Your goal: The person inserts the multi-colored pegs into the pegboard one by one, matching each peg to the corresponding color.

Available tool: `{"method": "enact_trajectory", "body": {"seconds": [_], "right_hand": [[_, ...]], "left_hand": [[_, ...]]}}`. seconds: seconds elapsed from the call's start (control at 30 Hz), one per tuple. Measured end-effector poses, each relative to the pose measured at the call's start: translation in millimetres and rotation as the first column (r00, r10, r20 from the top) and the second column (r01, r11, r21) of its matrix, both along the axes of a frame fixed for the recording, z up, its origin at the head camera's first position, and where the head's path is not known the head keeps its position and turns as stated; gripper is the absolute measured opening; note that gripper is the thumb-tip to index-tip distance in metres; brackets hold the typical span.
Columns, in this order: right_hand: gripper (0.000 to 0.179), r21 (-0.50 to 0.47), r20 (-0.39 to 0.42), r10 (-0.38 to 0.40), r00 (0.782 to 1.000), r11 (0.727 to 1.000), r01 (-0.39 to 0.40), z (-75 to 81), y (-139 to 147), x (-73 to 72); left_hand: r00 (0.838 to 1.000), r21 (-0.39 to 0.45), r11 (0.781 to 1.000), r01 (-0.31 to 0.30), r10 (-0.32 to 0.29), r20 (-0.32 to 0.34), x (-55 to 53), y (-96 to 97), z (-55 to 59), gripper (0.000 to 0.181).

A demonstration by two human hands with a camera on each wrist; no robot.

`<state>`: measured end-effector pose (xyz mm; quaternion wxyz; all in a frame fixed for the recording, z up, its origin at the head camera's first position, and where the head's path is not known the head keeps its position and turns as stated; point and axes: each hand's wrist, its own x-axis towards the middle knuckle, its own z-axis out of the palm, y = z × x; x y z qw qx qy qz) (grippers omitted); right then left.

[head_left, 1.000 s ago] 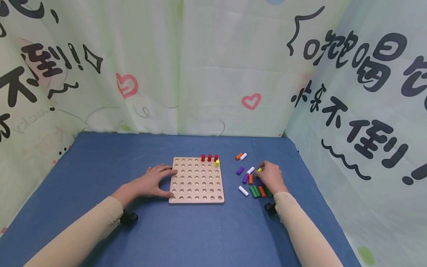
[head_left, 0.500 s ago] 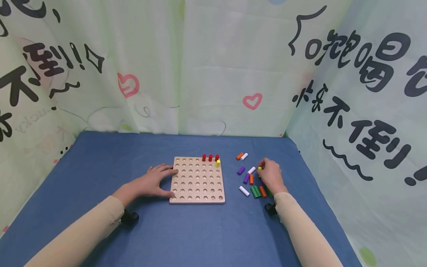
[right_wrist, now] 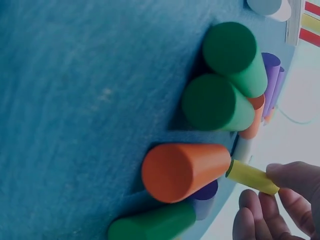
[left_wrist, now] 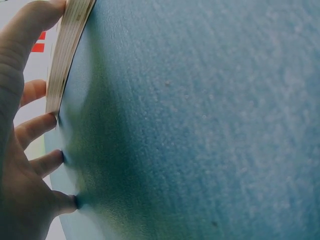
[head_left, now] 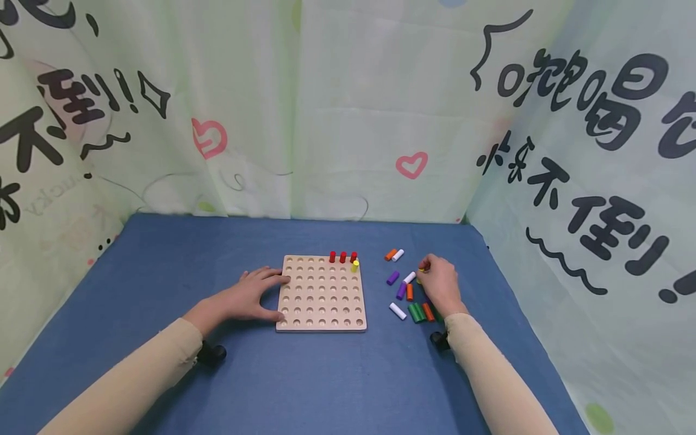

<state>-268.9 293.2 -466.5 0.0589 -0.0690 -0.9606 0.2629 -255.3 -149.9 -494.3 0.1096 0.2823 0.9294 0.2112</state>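
Note:
A square wooden pegboard point(head_left: 322, 296) with rows of round holes lies on the table. Three red pegs point(head_left: 343, 257) stand in its back row at the right, and one yellow peg point(head_left: 355, 266) stands in front of the rightmost. My left hand point(head_left: 254, 296) rests at the board's left edge, fingers spread, thumb at the front corner. To the right of the board, my right hand point(head_left: 440, 284) pinches another yellow peg point(right_wrist: 252, 177) by one end between thumb and fingers, over the loose pegs. In the head view my fingers mostly cover that peg.
Around my right hand lie loose pegs: green pegs point(right_wrist: 232, 60), an orange peg point(right_wrist: 185, 172), purple pegs point(head_left: 393, 278) and white pegs point(head_left: 397, 311). Farther back lie an orange peg point(head_left: 391, 254) and a white peg beside it. A printed curtain point(head_left: 348, 109) closes the table's back and sides.
My right hand has shifted slightly back and left, with the yellow peg between its fingers. The left hand keeps its place on the board's edge.

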Motion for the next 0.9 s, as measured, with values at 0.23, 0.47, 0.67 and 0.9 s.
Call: {"method": "enact_trajectory", "body": {"seconds": [0.23, 0.47, 0.67, 0.9], "right_hand": [[0.010, 0.036, -0.063, 0.024, 0.998, 0.999, -0.021, 0.7, -4, -2.2], [0.008, 0.035, -0.080, 0.052, 0.995, 0.998, -0.050, 3.2, -14, -3.0], [0.006, 0.000, -0.093, 0.077, 0.993, 0.997, -0.077, 9.5, -32, 2.0], [0.006, -0.012, -0.118, 0.108, 0.987, 0.994, -0.110, 21.7, -61, 4.5]], "left_hand": [[1.000, 0.000, 1.000, 0.005, -0.005, 0.001, 0.4, 0.3, 2.0, 0.088], [1.000, -0.008, 1.000, -0.006, 0.006, 0.009, -0.3, -0.8, 1.3, 0.089], [1.000, -0.005, 1.000, -0.010, 0.010, 0.007, -0.1, -1.2, -0.5, 0.089], [1.000, -0.002, 1.000, -0.005, 0.005, 0.003, -0.4, -1.1, -1.8, 0.089]]}}
